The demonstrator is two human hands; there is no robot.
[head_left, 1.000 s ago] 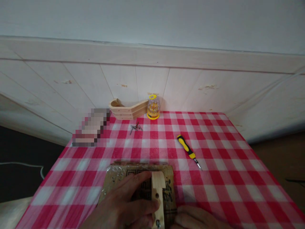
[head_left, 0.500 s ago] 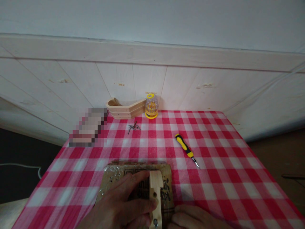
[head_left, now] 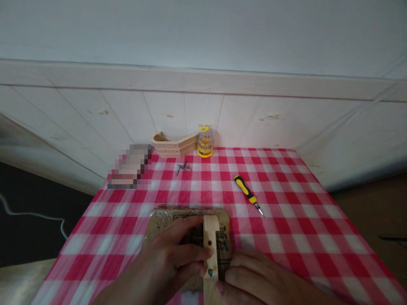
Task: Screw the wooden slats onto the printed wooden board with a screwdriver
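Observation:
A narrow pale wooden piece point(head_left: 210, 258) stands over a brown board point(head_left: 155, 217) with dark printed marks and clear wrap. Its upper face has a dark hole, and a metal screw point(head_left: 210, 273) sits nearer me. From the left, my left hand point(head_left: 178, 254) is closed on the piece, its index finger stretched along to the far end. On the other side, my right hand point(head_left: 251, 275) has curled fingers, the thumb tip against the wood near its close end. A yellow-and-black screwdriver point(head_left: 247, 192) lies beyond the right hand.
Toward the wall are several loose screws point(head_left: 184, 167), a curved wooden part point(head_left: 174, 146) and a clear yellow-rimmed container point(head_left: 205, 143). A blurred-out flat object point(head_left: 129, 166) lies at left. Red-and-white checked cloth point(head_left: 286, 203) covers the table.
The view has shifted slightly, so the whole table sits differently in frame. More of my right hand shows, with its thumb against the wooden piece. My left hand keeps its grip.

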